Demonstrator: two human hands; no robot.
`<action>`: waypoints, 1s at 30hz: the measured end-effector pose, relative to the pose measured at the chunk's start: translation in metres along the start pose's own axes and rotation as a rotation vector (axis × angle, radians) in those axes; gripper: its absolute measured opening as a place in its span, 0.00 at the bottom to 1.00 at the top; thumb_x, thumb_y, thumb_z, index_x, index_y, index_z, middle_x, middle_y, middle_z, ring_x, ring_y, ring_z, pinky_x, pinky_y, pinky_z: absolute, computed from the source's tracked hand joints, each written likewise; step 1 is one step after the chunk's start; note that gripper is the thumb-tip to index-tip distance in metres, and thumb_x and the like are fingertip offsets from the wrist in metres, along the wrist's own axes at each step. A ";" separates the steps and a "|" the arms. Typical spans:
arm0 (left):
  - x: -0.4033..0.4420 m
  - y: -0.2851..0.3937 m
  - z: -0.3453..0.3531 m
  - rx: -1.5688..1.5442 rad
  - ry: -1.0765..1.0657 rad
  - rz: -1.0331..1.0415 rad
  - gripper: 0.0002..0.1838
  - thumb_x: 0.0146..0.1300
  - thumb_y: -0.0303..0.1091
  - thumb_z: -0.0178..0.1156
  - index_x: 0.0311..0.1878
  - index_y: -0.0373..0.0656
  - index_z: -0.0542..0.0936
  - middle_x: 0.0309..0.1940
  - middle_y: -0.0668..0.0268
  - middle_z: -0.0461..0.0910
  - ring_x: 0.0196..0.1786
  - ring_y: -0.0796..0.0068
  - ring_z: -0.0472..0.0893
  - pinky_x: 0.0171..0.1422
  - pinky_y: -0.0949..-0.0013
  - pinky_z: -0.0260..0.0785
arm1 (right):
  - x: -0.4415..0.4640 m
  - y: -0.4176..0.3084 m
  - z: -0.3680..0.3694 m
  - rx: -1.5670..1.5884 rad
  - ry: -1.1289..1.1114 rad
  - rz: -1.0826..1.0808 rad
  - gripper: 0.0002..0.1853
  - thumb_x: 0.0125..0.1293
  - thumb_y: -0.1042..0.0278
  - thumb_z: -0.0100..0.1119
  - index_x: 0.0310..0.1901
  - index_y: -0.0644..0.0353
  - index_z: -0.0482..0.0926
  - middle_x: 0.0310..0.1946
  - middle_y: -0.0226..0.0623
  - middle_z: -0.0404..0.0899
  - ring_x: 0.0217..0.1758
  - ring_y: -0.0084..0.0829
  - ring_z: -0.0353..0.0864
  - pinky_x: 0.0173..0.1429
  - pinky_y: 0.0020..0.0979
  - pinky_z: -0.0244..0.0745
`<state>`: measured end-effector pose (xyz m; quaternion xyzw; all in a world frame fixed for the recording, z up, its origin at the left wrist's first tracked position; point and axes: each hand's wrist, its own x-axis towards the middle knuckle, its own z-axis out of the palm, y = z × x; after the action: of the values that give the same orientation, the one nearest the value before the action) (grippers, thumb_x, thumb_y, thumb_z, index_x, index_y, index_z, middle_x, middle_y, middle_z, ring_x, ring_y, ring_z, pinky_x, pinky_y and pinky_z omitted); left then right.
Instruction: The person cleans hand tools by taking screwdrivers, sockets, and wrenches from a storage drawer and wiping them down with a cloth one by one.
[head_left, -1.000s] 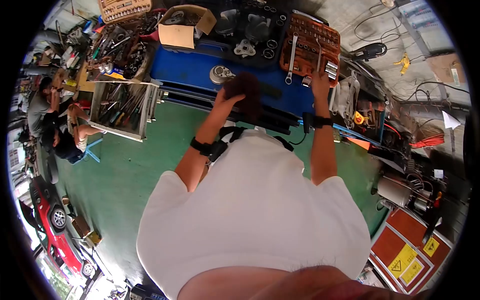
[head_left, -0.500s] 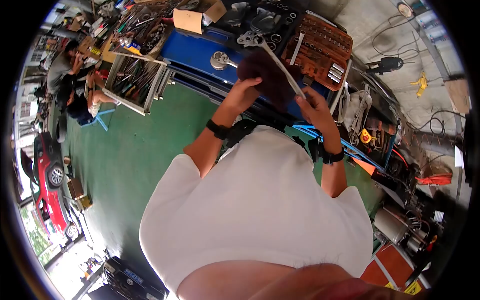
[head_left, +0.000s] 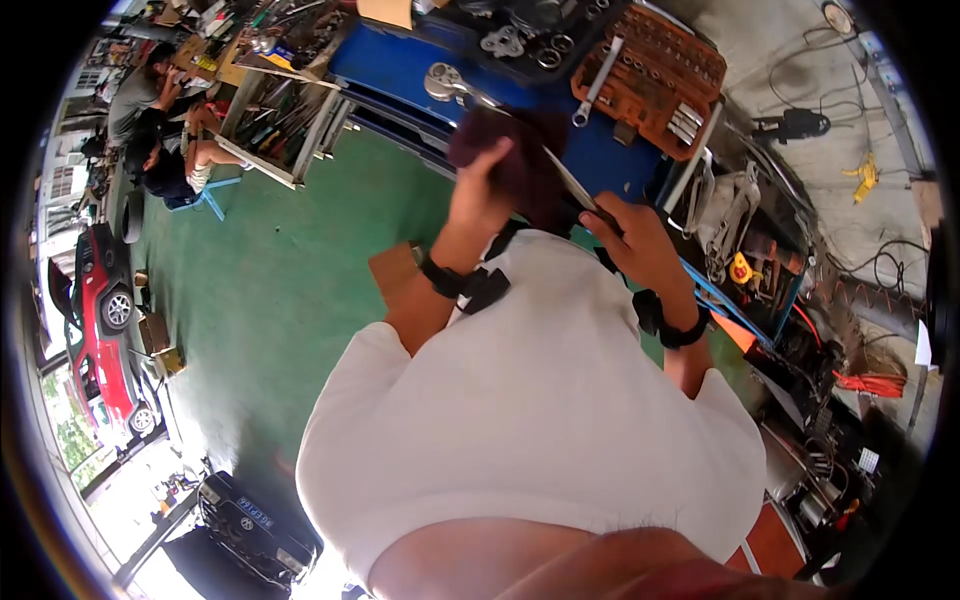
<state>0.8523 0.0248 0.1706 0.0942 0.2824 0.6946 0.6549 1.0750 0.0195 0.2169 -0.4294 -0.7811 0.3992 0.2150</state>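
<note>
My left hand (head_left: 482, 190) is closed on a dark maroon cloth (head_left: 528, 165), which is bunched above the front edge of the blue worktop (head_left: 390, 70). Out of the cloth's right side comes a long metal wrench (head_left: 570, 180), its far end covered by the fabric. My right hand (head_left: 640, 245) grips the near end of that wrench, with its fingers wrapped round it. Just beyond the cloth, a ratchet (head_left: 442, 82) lies on the worktop, its handle partly hidden. Another wrench (head_left: 598, 82) rests across the edge of an orange socket case (head_left: 645, 85).
To the left, an open drawer (head_left: 285, 130) is full of hand tools. Two people sit beyond it, near a blue stool (head_left: 212, 195). A black tray (head_left: 515, 45) holds rings and metal parts. Tool-laden shelving (head_left: 750, 260) stands at my right.
The cloth and both hands have come closer to my body, and the wrench's far end is now under the cloth. My view has shifted slightly.
</note>
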 end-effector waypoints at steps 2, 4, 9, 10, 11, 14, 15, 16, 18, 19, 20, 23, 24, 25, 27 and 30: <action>0.005 0.006 -0.020 0.076 0.027 0.011 0.20 0.65 0.34 0.64 0.58 0.43 0.74 0.54 0.65 0.78 0.60 0.68 0.76 0.72 0.62 0.65 | -0.007 0.007 0.000 0.011 -0.004 -0.041 0.13 0.73 0.60 0.60 0.37 0.61 0.71 0.25 0.51 0.73 0.29 0.55 0.75 0.31 0.46 0.66; 0.002 0.010 -0.013 -0.065 -0.006 -0.045 0.14 0.68 0.35 0.60 0.54 0.42 0.76 0.48 0.67 0.80 0.52 0.71 0.79 0.63 0.65 0.70 | -0.010 0.005 0.013 0.070 -0.051 -0.064 0.12 0.73 0.61 0.60 0.39 0.61 0.72 0.27 0.50 0.75 0.31 0.55 0.76 0.33 0.46 0.66; -0.029 -0.015 -0.003 0.107 -0.126 -0.265 0.21 0.64 0.32 0.61 0.61 0.43 0.74 0.50 0.64 0.79 0.58 0.65 0.78 0.66 0.60 0.72 | -0.003 0.016 0.030 0.002 0.044 -0.086 0.09 0.70 0.64 0.59 0.45 0.60 0.79 0.29 0.50 0.78 0.33 0.55 0.77 0.36 0.49 0.70; -0.035 -0.025 0.001 0.148 -0.039 -0.239 0.23 0.62 0.29 0.62 0.61 0.42 0.74 0.50 0.64 0.79 0.58 0.66 0.78 0.66 0.60 0.72 | -0.001 0.019 0.030 -0.092 0.118 -0.118 0.10 0.69 0.65 0.59 0.47 0.59 0.81 0.30 0.49 0.79 0.34 0.54 0.78 0.37 0.50 0.72; -0.032 -0.026 -0.002 0.144 -0.036 -0.245 0.23 0.62 0.29 0.62 0.61 0.42 0.74 0.50 0.64 0.79 0.58 0.66 0.78 0.66 0.60 0.72 | 0.001 0.013 0.025 -0.110 0.093 -0.101 0.12 0.67 0.64 0.59 0.48 0.58 0.83 0.32 0.46 0.81 0.35 0.53 0.79 0.39 0.50 0.74; -0.023 -0.021 -0.012 0.319 -0.143 -0.147 0.27 0.60 0.24 0.63 0.63 0.42 0.70 0.52 0.63 0.78 0.58 0.67 0.78 0.67 0.61 0.71 | 0.005 0.016 0.025 -0.137 0.175 -0.279 0.12 0.67 0.62 0.61 0.46 0.58 0.84 0.34 0.44 0.82 0.37 0.50 0.80 0.40 0.47 0.74; -0.024 -0.022 -0.015 0.358 -0.202 -0.083 0.28 0.59 0.24 0.64 0.64 0.42 0.69 0.52 0.62 0.78 0.58 0.68 0.78 0.67 0.62 0.71 | 0.005 0.014 0.021 -0.136 0.176 -0.279 0.12 0.67 0.62 0.61 0.46 0.58 0.84 0.34 0.44 0.82 0.37 0.50 0.80 0.40 0.47 0.74; -0.025 -0.024 -0.018 0.395 -0.261 -0.017 0.29 0.59 0.24 0.65 0.64 0.41 0.68 0.52 0.61 0.78 0.59 0.68 0.77 0.67 0.63 0.70 | 0.003 0.010 0.014 -0.219 0.118 -0.259 0.10 0.66 0.62 0.63 0.41 0.59 0.83 0.34 0.42 0.82 0.36 0.49 0.80 0.38 0.46 0.73; -0.027 -0.025 -0.033 0.495 -0.271 0.022 0.30 0.57 0.23 0.66 0.63 0.41 0.69 0.52 0.61 0.78 0.58 0.70 0.78 0.67 0.64 0.70 | -0.006 0.005 -0.002 -0.295 0.053 -0.240 0.09 0.65 0.62 0.64 0.36 0.59 0.82 0.33 0.40 0.82 0.35 0.47 0.80 0.37 0.45 0.72; -0.026 -0.024 -0.039 0.596 -0.282 0.068 0.31 0.55 0.23 0.68 0.63 0.41 0.69 0.52 0.60 0.78 0.57 0.71 0.78 0.66 0.65 0.70 | -0.012 0.006 -0.012 -0.381 0.191 -0.250 0.08 0.65 0.61 0.64 0.35 0.57 0.83 0.33 0.36 0.79 0.35 0.41 0.79 0.40 0.41 0.73; -0.026 -0.022 -0.040 0.603 -0.269 0.076 0.31 0.55 0.23 0.68 0.63 0.41 0.69 0.52 0.60 0.78 0.57 0.71 0.78 0.66 0.65 0.70 | -0.014 0.003 -0.018 -0.461 0.327 -0.258 0.07 0.66 0.61 0.63 0.35 0.54 0.83 0.32 0.32 0.77 0.36 0.35 0.78 0.44 0.36 0.74; -0.035 -0.024 -0.029 0.854 -0.411 0.201 0.29 0.51 0.24 0.73 0.56 0.39 0.71 0.44 0.63 0.82 0.49 0.74 0.81 0.58 0.67 0.74 | -0.002 -0.028 -0.021 -0.540 0.469 -0.854 0.07 0.62 0.63 0.65 0.29 0.52 0.79 0.30 0.26 0.73 0.37 0.28 0.76 0.47 0.32 0.74; -0.044 -0.019 -0.009 1.044 -0.345 0.131 0.28 0.51 0.29 0.74 0.54 0.39 0.73 0.40 0.62 0.84 0.45 0.72 0.84 0.52 0.67 0.77 | -0.001 -0.032 -0.012 -0.526 0.468 -0.859 0.07 0.62 0.63 0.65 0.29 0.52 0.79 0.30 0.26 0.73 0.37 0.28 0.76 0.47 0.32 0.74; -0.048 -0.017 0.001 1.215 -0.383 0.138 0.27 0.52 0.31 0.73 0.53 0.39 0.74 0.39 0.61 0.84 0.43 0.67 0.85 0.49 0.65 0.77 | 0.001 -0.036 -0.002 -0.542 0.328 -1.062 0.09 0.62 0.62 0.67 0.28 0.52 0.78 0.32 0.25 0.74 0.41 0.28 0.77 0.48 0.33 0.73; -0.053 -0.020 0.001 1.398 -0.402 0.149 0.26 0.52 0.34 0.73 0.53 0.39 0.75 0.38 0.59 0.84 0.40 0.63 0.86 0.46 0.64 0.78 | 0.007 -0.043 0.004 -0.631 0.127 -1.276 0.12 0.62 0.56 0.68 0.27 0.51 0.78 0.35 0.25 0.77 0.45 0.29 0.78 0.51 0.34 0.74; -0.058 -0.026 -0.014 1.445 -0.622 0.559 0.25 0.53 0.38 0.72 0.53 0.40 0.76 0.38 0.57 0.84 0.36 0.52 0.85 0.41 0.57 0.78 | 0.020 -0.037 0.012 -0.680 -0.003 -0.934 0.14 0.62 0.50 0.66 0.31 0.52 0.80 0.36 0.26 0.79 0.46 0.29 0.78 0.51 0.32 0.74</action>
<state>0.8749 -0.0351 0.1592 0.7452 0.4311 0.4216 0.2847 1.0374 0.0198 0.2392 -0.0837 -0.9725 -0.0111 0.2171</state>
